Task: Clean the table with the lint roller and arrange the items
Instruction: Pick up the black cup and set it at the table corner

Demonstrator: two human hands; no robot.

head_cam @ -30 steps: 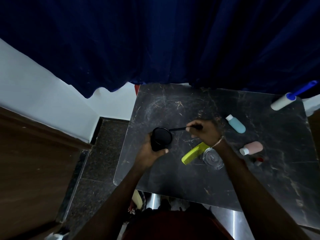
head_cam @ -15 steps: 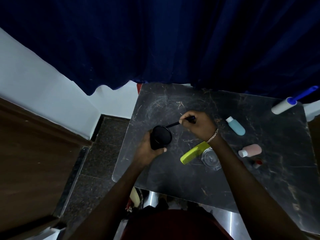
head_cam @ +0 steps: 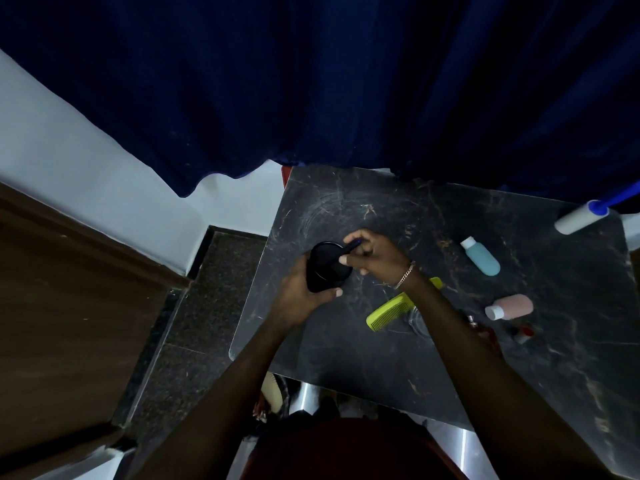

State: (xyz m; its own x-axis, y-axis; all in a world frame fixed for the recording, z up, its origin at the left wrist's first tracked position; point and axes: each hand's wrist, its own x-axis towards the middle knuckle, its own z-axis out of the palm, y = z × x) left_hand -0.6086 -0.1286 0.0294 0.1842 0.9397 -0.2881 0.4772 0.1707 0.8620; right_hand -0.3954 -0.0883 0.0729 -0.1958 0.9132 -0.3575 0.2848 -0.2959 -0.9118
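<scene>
Both hands meet over the left half of the dark marbled worktop (head_cam: 346, 358): the left hand (head_cam: 300, 296) has its grip wrapped around a black cup (head_cam: 325, 267), thumb across the near side, holding it tilted above the surface, while the right hand (head_cam: 375, 258) has its grip pinched on a thin dark stick (head_cam: 350, 247) (a brush or pencil, too dim to tell) whose lower end goes into the cup's mouth. A bracelet (head_cam: 405, 276) circles the right wrist. Just near and right of the hands a lime-green comb (head_cam: 389, 312) lies flat, partly under the right forearm, with a clear glass dish (head_cam: 419, 322) touching its right side. Further right, a teal bottle (head_cam: 481, 257) with a white cap lies toward the far side, and a pink bottle (head_cam: 509, 307) lies nearer, a small red item (head_cam: 523, 332) just beside it. The lint roller (head_cam: 585, 216) rests at the far right corner of the worktop, well apart from both hands, its blue handle pointing off the edge toward a dark blue curtain (head_cam: 346, 81).
</scene>
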